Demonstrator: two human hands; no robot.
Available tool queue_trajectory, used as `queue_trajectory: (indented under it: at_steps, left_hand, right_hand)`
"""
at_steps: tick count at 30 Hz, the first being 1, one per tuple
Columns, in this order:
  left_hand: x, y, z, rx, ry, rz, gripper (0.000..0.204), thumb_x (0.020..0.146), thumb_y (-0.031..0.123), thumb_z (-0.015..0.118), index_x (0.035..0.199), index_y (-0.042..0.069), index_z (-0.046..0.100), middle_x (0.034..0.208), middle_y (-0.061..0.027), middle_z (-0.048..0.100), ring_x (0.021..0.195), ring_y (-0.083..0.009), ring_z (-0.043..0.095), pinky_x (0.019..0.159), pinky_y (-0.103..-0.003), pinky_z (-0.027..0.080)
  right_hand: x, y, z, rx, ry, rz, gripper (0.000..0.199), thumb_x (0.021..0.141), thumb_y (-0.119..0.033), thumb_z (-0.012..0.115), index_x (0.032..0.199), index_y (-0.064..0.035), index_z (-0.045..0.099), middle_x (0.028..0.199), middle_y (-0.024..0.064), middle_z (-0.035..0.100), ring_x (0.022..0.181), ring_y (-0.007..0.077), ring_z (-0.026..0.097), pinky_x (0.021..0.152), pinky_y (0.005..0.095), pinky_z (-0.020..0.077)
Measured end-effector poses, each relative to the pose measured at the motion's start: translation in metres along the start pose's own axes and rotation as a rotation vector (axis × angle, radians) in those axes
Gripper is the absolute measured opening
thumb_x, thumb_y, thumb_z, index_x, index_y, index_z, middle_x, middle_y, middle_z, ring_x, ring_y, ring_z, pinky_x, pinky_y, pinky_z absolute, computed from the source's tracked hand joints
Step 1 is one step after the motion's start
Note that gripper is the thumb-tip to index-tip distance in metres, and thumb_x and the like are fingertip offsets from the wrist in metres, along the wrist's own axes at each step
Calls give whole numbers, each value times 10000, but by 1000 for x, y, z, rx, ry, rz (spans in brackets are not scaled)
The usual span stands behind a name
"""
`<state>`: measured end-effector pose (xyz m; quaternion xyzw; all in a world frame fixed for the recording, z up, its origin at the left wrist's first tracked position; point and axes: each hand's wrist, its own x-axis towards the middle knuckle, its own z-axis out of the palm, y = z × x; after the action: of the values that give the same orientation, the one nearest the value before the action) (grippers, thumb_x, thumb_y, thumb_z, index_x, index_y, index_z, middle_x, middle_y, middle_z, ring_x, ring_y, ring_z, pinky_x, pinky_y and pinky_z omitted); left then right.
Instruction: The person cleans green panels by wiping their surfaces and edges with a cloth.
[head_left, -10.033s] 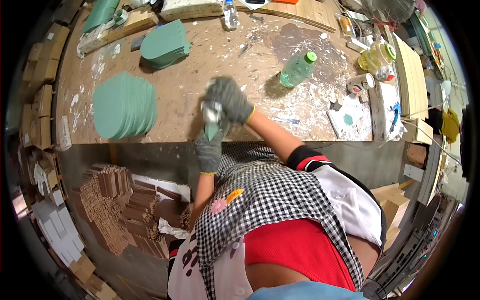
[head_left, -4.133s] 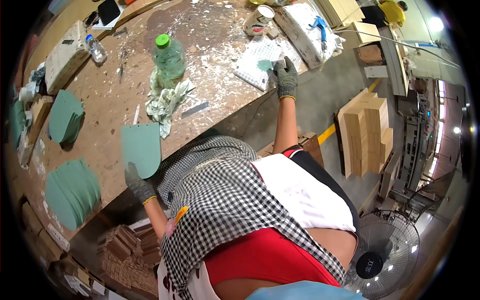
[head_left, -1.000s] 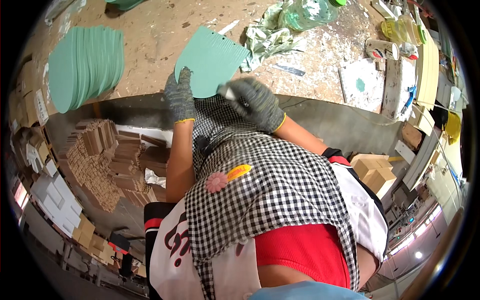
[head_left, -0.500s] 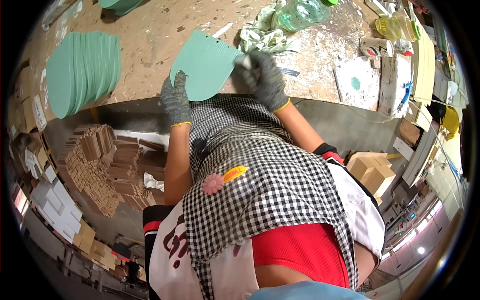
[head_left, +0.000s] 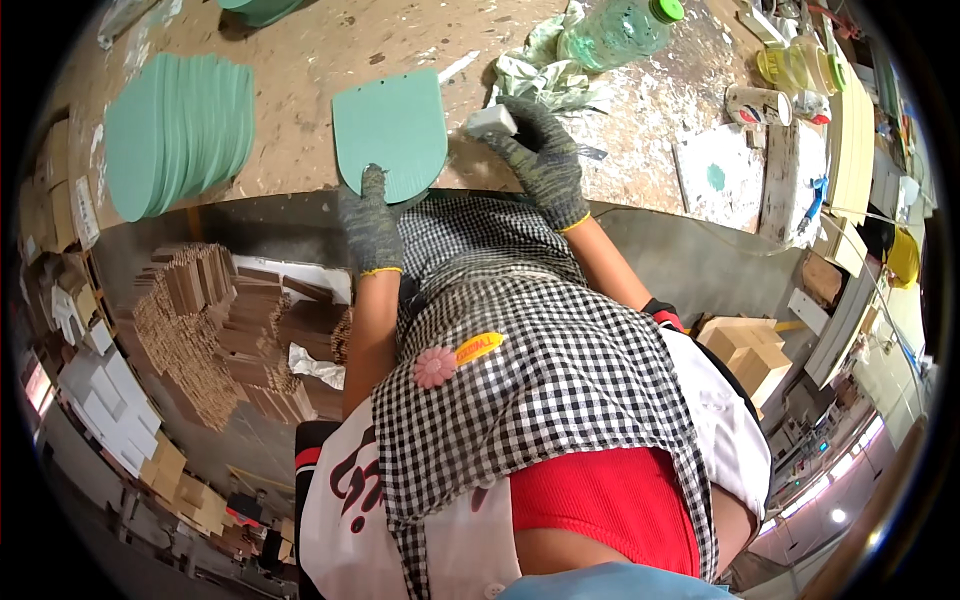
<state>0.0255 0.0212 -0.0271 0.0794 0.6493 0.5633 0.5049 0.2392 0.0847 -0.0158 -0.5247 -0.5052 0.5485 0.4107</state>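
Turned since earlier frame: green panel point(head_left: 390, 122), 1 pc, on worktop point(head_left: 300, 120) nr edge. L hand point(head_left: 372, 225): gripping panel, thumb atop. R hand point(head_left: 546, 160): grasping white block point(head_left: 491, 122), just R of panel, apart. Panel stack point(head_left: 175, 135): L of panel. Step, prob.: edge rubbing w/ block; next calls for steady L grip, block to edge.

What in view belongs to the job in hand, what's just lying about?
Job in hand, it seems:
green panel, in left hand
white block, in right hand
stack of green panels
white sheet with green patch, probably

Apparently just lying about:
crumpled cloth
green-capped bottle
paper cup
stacked brown boards
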Motion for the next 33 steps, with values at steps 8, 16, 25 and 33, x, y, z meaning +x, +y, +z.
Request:
queue_trajectory:
  at_steps: [8, 16, 25, 33]
  left_hand:
    - [7, -14, -5, -41, -27, -6, 511, 956, 142, 623, 1372, -61, 406, 1287, -252, 482, 1090, -413, 588, 712, -495, 657]
    - [-7, -8, 12, -38, 38, 10, 528, 941, 151, 640, 1362, -68, 410, 1300, -250, 469, 1095, -401, 582, 720, -484, 656]
    - [-11, 0, 11, -113, -42, -53, 493, 962, 102, 581, 1380, -67, 382, 1285, -246, 470, 1102, -394, 584, 733, -487, 669]
    - [-7, -7, 9, -92, -41, -28, 538, 958, 114, 601, 1395, -73, 348, 1298, -247, 456, 1096, -405, 588, 763, -512, 658]
  right_hand:
    - [11, -12, 22, -452, -115, -273, 380, 893, -259, 715, 1194, -35, 654, 1046, 150, 686, 945, 279, 676, 810, 376, 561]
    - [-50, -7, 14, -572, -327, -363, 443, 859, -173, 708, 1274, -63, 599, 1169, 174, 634, 1046, 349, 625, 890, 429, 529]
    - [23, 12, 9, -593, -59, -352, 423, 889, -238, 684, 1257, -52, 590, 1070, 180, 647, 981, 326, 632, 852, 428, 531]
    - [-28, -12, 17, -588, -229, -474, 385, 853, -198, 741, 1182, -44, 611, 1034, 141, 665, 967, 283, 649, 846, 395, 548]
